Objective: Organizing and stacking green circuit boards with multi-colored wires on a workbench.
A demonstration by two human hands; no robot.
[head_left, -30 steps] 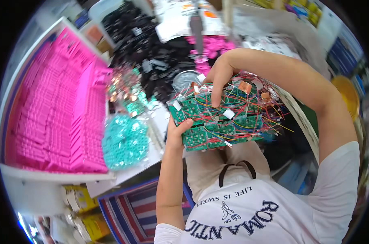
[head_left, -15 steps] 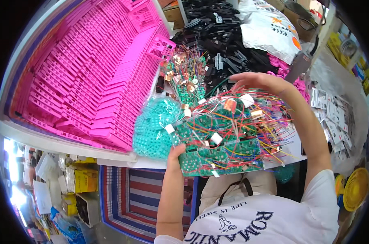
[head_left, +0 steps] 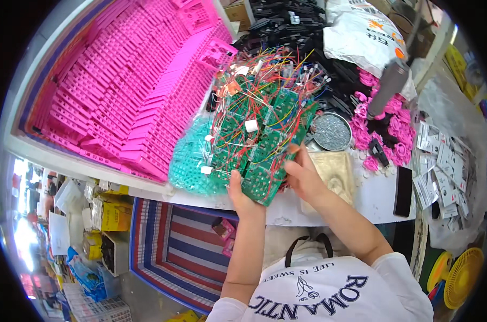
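Observation:
Between my hands is a panel of green circuit boards (head_left: pixel 265 174), tangled over with red, yellow and blue wires and bits of white and copper-coloured parts. My left hand (head_left: pixel 244 198) grips its near left edge, thumb on top. On the right edge my right hand (head_left: pixel 303 174) is closed, with the fingers partly under the boards. The panel tilts, its far end over the spot where the other wired boards lay. A clear bag of turquoise plastic pieces (head_left: pixel 192 161) lies just left of it. Right of the panel stands a round tin of small metal parts (head_left: pixel 332 132).
Stacked pink plastic casings (head_left: pixel 120 86) fill the big bin on the left. Black parts (head_left: pixel 275 24) heap at the back, beside a white sack (head_left: pixel 361 35). On the right lie pink coiled cords (head_left: pixel 399 129), a dark phone (head_left: pixel 403 191) and white printed cards (head_left: pixel 442 172). A striped bag (head_left: pixel 184 241) stands below the table.
The circuit board panel has swung round and moved left and away from me. My right hand came down from its far side to grip its right edge, uncovering the tin and phone.

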